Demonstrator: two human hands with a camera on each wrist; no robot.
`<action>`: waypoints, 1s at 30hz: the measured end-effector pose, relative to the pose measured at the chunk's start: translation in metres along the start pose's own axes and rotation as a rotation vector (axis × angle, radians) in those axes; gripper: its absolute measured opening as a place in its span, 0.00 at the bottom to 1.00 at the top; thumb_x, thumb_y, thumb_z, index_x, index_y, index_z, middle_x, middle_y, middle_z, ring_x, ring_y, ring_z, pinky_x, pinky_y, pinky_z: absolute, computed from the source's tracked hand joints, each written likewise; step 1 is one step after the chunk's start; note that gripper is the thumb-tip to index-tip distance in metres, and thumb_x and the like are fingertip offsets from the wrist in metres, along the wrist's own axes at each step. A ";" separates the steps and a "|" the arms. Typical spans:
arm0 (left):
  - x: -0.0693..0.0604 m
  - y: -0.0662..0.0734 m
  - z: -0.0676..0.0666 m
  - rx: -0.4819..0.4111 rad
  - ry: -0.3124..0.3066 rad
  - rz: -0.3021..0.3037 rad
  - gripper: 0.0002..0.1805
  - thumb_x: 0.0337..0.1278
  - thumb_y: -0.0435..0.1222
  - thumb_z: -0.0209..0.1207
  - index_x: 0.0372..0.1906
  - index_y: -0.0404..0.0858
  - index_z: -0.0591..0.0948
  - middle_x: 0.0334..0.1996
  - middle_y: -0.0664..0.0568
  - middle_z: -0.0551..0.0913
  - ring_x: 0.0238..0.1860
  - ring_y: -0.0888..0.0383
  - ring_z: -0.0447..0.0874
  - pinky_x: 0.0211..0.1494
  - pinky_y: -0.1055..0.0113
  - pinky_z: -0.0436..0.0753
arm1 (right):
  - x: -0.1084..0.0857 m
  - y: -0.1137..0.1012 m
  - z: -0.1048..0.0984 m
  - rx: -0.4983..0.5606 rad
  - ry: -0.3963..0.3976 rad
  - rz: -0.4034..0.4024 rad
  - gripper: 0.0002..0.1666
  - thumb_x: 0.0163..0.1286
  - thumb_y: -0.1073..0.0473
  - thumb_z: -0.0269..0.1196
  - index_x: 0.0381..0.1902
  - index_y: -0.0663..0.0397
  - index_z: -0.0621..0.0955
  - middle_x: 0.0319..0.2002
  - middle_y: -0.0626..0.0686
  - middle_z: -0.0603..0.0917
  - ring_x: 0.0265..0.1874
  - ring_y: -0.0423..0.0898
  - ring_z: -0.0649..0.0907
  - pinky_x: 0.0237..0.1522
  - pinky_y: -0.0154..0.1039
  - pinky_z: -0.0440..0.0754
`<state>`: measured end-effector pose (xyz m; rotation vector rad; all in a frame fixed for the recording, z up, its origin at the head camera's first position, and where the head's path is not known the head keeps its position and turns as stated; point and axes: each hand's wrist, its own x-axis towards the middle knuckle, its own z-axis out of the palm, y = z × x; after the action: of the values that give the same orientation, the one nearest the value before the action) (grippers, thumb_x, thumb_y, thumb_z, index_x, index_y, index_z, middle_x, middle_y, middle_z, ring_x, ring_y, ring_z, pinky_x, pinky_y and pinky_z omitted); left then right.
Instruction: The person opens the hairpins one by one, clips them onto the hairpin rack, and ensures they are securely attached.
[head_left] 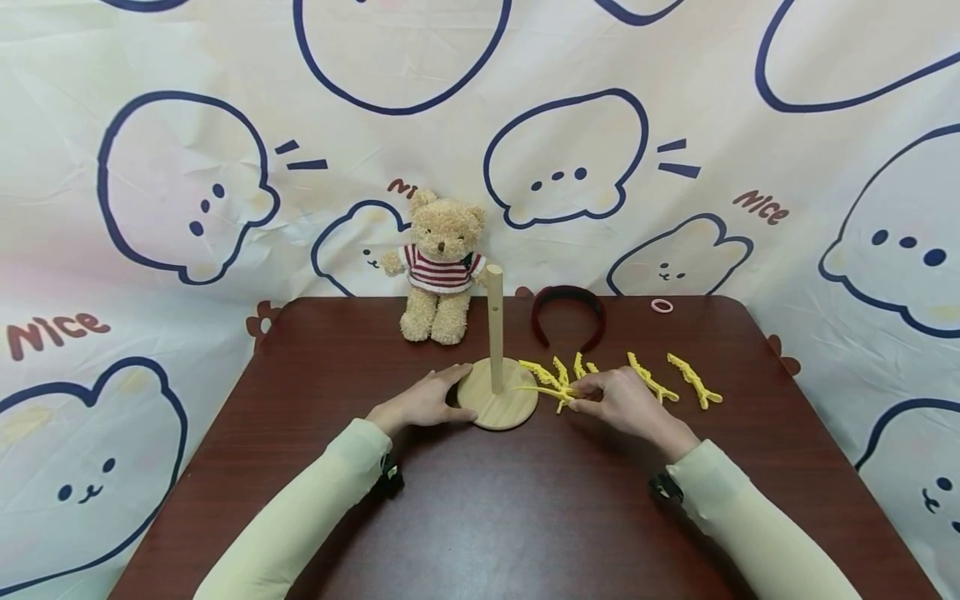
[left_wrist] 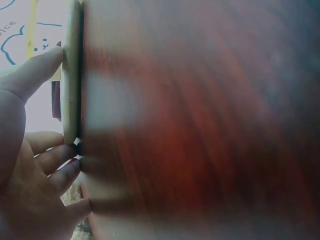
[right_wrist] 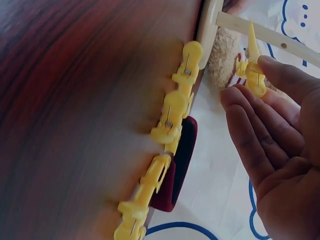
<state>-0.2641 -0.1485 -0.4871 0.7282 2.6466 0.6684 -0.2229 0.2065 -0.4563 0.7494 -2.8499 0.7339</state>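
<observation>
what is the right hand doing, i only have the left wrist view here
Observer: The right hand pinches a yellow clip between thumb and fingers.
Operator: are there more of those on the table
Observer: Yes, several lie on the table; the rightmost clip in the head view lies apart from the hand.
Operator: and what sits at the far edge over on the right
Observer: A small pink ring, to the right of the dark red headband.
</observation>
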 end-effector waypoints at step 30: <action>-0.001 0.001 -0.001 -0.012 -0.031 -0.020 0.54 0.57 0.59 0.65 0.80 0.40 0.53 0.79 0.42 0.55 0.80 0.48 0.51 0.82 0.45 0.49 | 0.036 -0.029 0.026 -0.002 -0.065 -0.054 0.11 0.62 0.51 0.73 0.41 0.47 0.90 0.32 0.42 0.91 0.21 0.31 0.75 0.26 0.29 0.72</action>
<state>-0.2637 -0.1491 -0.4855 0.7026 2.6166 0.6614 -0.2400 0.1562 -0.4592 0.8626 -2.8745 0.7125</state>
